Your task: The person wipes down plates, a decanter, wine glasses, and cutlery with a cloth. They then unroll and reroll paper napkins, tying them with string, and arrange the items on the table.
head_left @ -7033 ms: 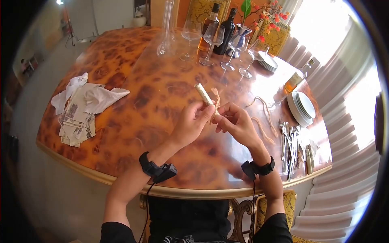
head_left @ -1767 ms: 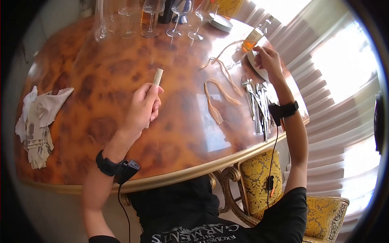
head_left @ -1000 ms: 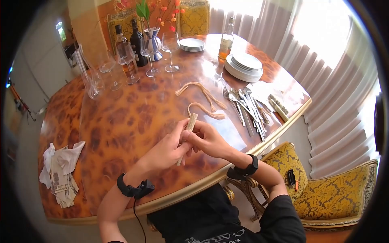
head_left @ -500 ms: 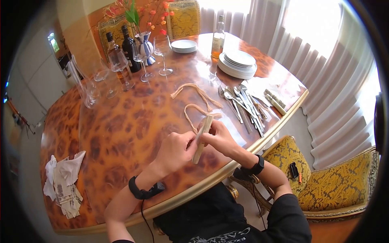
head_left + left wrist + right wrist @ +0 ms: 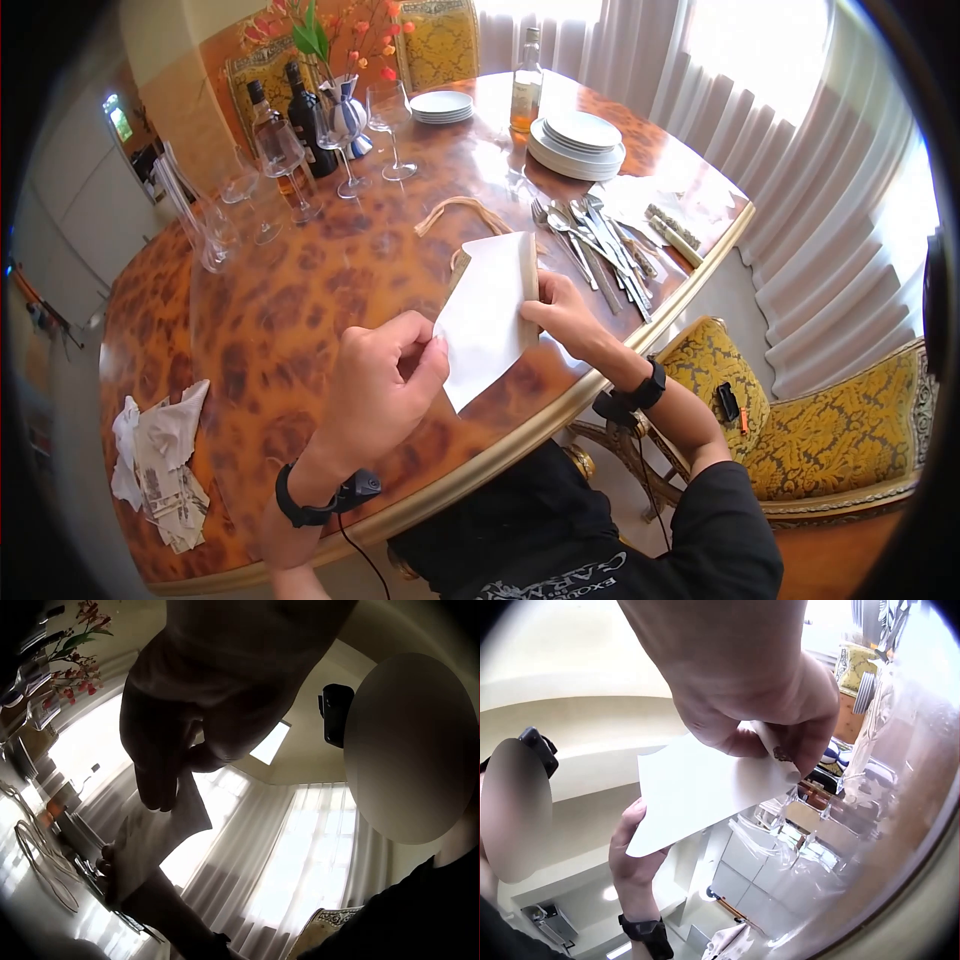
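Note:
A partly unrolled sheet of paper (image 5: pixel 490 320) spreads between the two hands above the near part of the table; its showing face is white. My left hand (image 5: pixel 375 390) pinches its left edge between thumb and fingers. My right hand (image 5: pixel 568 318) grips the right edge, where the sheet still curls into a roll with a patterned outside. In the right wrist view the paper (image 5: pixel 690 784) is stretched out flat, with a dark print on the curled end. The left wrist view shows its corner (image 5: pixel 195 806) below the fingertips. Tan cords (image 5: pixel 460 208) lie behind the sheet, partly hidden by it.
Cutlery (image 5: pixel 600 255) lies right of the sheet, beside rolled papers (image 5: pixel 675 240). Stacked plates (image 5: pixel 578 160) and a bottle (image 5: pixel 526 85) stand behind. Wine glasses (image 5: pixel 283 155) and a glass decanter (image 5: pixel 210 235) are at back left. Cloth and printed papers (image 5: pixel 165 470) lie at left.
Earlier, a cord was loosened from the roll and the right hand reached away to the right. Both hands then met on the roll, and the left has pulled the sheet open leftward.

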Tool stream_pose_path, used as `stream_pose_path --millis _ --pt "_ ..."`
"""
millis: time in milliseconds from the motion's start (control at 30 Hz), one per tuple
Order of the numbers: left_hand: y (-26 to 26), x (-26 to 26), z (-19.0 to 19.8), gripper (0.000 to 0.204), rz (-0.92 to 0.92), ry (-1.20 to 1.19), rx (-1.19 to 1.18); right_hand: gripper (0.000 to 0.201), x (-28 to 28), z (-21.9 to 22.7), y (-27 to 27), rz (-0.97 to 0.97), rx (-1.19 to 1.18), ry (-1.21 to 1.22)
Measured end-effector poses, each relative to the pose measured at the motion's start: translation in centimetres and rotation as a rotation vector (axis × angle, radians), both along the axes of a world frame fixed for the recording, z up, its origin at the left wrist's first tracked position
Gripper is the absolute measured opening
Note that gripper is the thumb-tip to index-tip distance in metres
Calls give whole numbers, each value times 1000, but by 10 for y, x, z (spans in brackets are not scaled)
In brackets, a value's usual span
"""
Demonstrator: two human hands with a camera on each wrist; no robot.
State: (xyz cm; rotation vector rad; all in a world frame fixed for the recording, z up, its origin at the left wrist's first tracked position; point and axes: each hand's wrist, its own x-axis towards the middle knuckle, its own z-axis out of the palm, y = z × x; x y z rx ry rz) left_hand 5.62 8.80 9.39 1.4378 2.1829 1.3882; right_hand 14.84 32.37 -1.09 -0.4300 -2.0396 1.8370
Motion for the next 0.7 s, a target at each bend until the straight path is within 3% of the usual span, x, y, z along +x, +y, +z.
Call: stream_pose_path --millis 200,300,367,400,467,567,600,633,700 --pt "0 -4 -4 19 14 -143 -1 21 12 2 10 -5 -165 -24" --pt "0 -4 -11 19 -10 -198 4 20 16 -9 21 -22 -92 70" --pt "-2 5 -8 13 -104 213 141 17 24 -6 29 -106 19 33" --pt "-4 11 -7 19 -187 308 203 17 34 1 37 -25 -107 33" --pt "-10 24 0 22 -409 595 382 19 47 4 58 -73 -63 117" --pt "-23 60 3 7 -369 656 547 24 69 27 98 -251 87 95" --pt "-25 69 0 10 -275 717 554 26 77 33 112 -306 127 113" --pt "-25 78 -12 42 -124 787 756 29 85 34 140 -400 164 88" --pt "-21 50 -6 39 -384 1023 800 32 100 38 193 -514 372 17"
